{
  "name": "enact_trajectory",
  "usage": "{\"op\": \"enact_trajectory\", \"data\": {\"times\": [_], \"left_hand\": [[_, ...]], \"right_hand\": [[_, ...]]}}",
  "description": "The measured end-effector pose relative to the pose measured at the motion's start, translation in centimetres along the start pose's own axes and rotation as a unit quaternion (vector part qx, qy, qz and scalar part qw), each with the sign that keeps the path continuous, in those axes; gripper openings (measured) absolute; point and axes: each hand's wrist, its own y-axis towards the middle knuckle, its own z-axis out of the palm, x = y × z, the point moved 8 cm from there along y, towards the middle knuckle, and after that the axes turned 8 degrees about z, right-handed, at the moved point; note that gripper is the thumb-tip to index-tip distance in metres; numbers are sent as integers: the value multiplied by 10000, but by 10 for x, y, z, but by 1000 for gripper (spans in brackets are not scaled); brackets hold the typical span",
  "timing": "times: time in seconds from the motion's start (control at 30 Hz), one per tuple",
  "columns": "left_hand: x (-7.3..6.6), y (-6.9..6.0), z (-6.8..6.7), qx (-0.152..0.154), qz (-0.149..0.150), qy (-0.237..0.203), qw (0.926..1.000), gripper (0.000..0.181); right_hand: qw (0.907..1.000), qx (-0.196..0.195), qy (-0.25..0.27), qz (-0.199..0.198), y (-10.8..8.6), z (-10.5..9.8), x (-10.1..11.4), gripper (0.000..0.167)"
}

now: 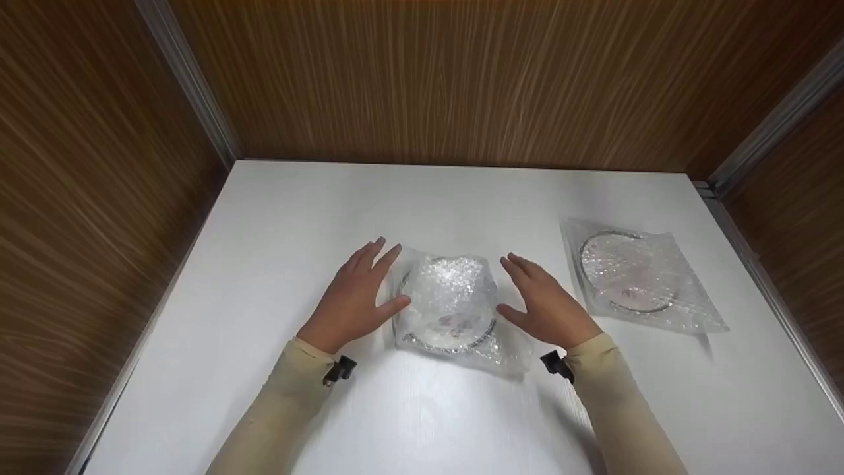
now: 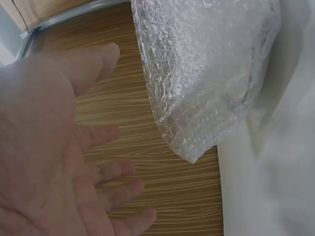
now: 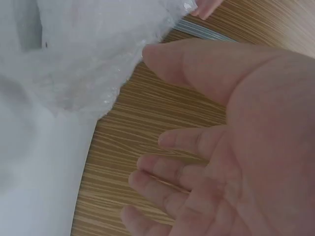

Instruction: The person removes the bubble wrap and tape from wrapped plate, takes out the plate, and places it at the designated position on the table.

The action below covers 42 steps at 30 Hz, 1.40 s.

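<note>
A clear bubble-wrap bag [image 1: 455,297] lies mid-table, and a dark ring-shaped outline shows through its plastic; what exactly is inside I cannot tell. On its left side is my left hand [image 1: 356,297], fingers spread and thumb pointing at the bag. My right hand [image 1: 547,303] is at the other side, its fingers fairly straight and its thumb near the bag's edge. In the left wrist view the palm [image 2: 44,147] faces the bubble wrap [image 2: 197,73] with a gap between them. The right wrist view shows the thumb [image 3: 197,64] close to the wrap's edge; contact is unclear.
A second bubble-wrap bag [image 1: 633,277] with a similar dark ring outline lies to the right on the white table [image 1: 297,198]. Wood-grain panels [image 1: 448,86] stand behind and at both sides of the table. Small black devices [image 1: 339,371] sit at both wrists.
</note>
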Motion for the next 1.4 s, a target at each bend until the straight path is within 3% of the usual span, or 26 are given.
{"op": "enact_trajectory", "data": {"times": [0.17,0.33,0.43,0.7,1.1,1.4], "left_hand": [[-12,0,5,171,492,-43,9986,74],[-15,-5,27,984,560,-392,9928,73],[-17,-8,37,1284,508,-624,9884,73],[-23,-9,39,1117,606,-621,9899,58],[-24,-9,46,1375,599,-497,9874,54],[-21,-12,47,1510,507,-456,9862,52]], "right_hand": [[9997,95,-60,-211,3,10,7,77],[9989,352,-10,-305,2,23,10,79],[9980,495,-7,-387,1,31,11,81],[9961,827,13,-312,0,41,10,75],[9944,928,-8,-502,2,46,13,66],[9943,999,-17,-383,3,47,16,66]]}}
